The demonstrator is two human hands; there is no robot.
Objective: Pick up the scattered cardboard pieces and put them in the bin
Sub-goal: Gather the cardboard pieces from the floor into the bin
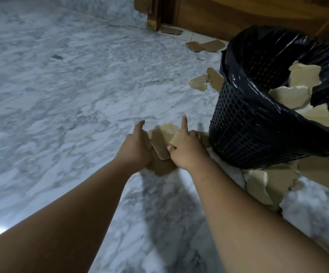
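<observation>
Both my hands grip a stack of torn brown cardboard pieces (160,140) just above the marble floor, left of the bin. My left hand (137,146) holds the stack's left edge with the thumb up. My right hand (186,148) clasps the right edge, index finger pointing up. The black mesh bin (244,134), lined with a black plastic bag (236,56), stands to the right and holds several pale cardboard pieces (291,95). More cardboard lies beside the bin (201,81), at the back (205,45) and at its near base (273,184).
The floor (61,95) is grey-white marble. Wooden furniture (208,14) with a leg (152,20) runs along the back, with a small cardboard scrap (171,30) next to the leg.
</observation>
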